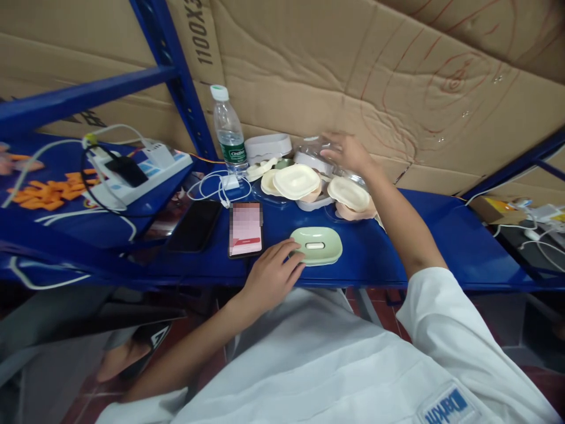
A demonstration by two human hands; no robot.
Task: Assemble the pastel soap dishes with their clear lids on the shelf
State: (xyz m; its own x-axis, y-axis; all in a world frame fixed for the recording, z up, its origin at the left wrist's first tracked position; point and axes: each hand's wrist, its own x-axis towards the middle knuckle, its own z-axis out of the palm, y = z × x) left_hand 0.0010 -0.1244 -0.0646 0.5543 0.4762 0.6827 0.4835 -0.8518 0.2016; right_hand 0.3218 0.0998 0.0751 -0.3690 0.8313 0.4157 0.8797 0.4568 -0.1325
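Observation:
A pale green oval dish (332, 250) with a small white-filled slot in its middle lies near the shelf's front edge. My left hand (274, 272) rests at the dish's left side, fingers stretched out and touching its rim. At the back, my right hand (351, 154) reaches over the pile, its thumb and fingers around the right side of a clear plastic cover (312, 146). Part of that grip is hidden. Below it are a cream oval lid (295, 181), another cream lid (348, 194) on peach-coloured pieces, and a grey-white oval piece (268, 147).
A water bottle (232, 138) stands left of the pile beside a coiled white cable (212, 184). A lit phone (246, 229) and a dark phone (194, 226) lie at left. Further left are a power strip (132, 182) and orange pieces (48, 193). Cardboard (309, 76) backs the blue shelf.

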